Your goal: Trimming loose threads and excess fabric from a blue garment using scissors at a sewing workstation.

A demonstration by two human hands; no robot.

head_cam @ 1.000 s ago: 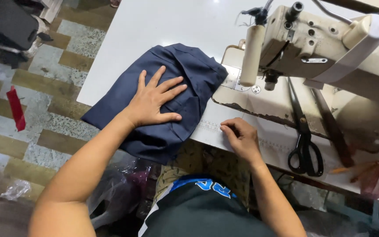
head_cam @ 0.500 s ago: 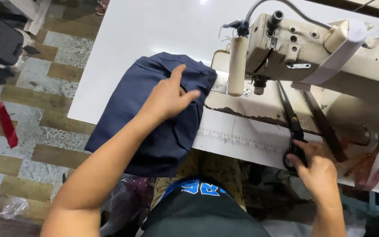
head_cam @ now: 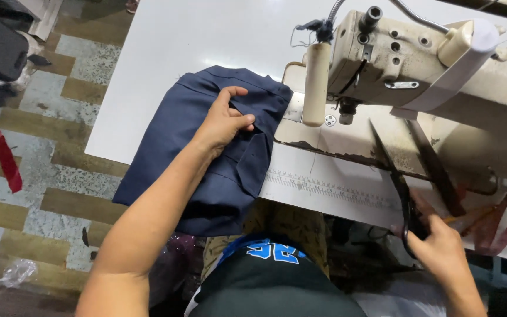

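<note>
My left hand (head_cam: 225, 120) lies on the folded navy cloth (head_cam: 206, 152), fingers curled and bunching a fold near its right side, thumb over the top, so the cloth stays put and the gathered edge faces the sewing machine (head_cam: 423, 70). The cloth sits at the near left corner of the white bench (head_cam: 195, 41): its lower part hangs over the front edge toward my lap, and its upper right corner touches the machine's bed plate just beside the needle post (head_cam: 316, 82). My right hand (head_cam: 438, 249) is low at the front edge on the right, closed around the handles of the black scissors (head_cam: 403, 194), whose blades point up and away along the machine bed; I cannot tell whether the blades are parted. Held this way the points stay clear of the cloth and of my other arm. Behind and left of the cloth the bench top runs bare to its far edge, giving room to slide the cloth; on the right the machine body crowds the bench, and the strip with the printed ruler (head_cam: 330, 182) between my hands is open.
</note>
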